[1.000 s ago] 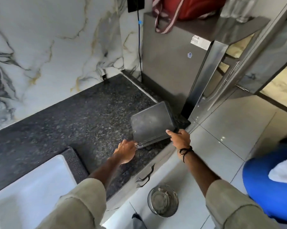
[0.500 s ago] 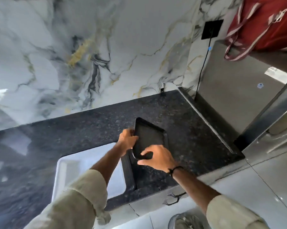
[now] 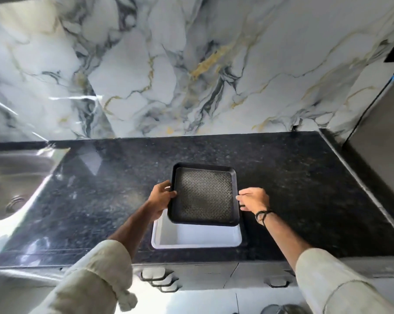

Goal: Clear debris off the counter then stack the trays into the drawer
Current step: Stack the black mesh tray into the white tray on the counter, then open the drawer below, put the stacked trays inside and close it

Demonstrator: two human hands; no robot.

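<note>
Swung back from the counter's end since a second ago, my black tray (image 3: 204, 194) now rests over the white tray (image 3: 196, 237), left hand (image 3: 160, 196) gripping its edge, right hand (image 3: 252, 198) released beside it; I'd square both before lifting.

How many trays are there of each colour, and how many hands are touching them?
Black tray: 1
White tray: 1
Hands on a tray: 1, the left hand gripping the black tray's edge; the right hand sits open beside it, contact unclear
Total trays: 2
</note>
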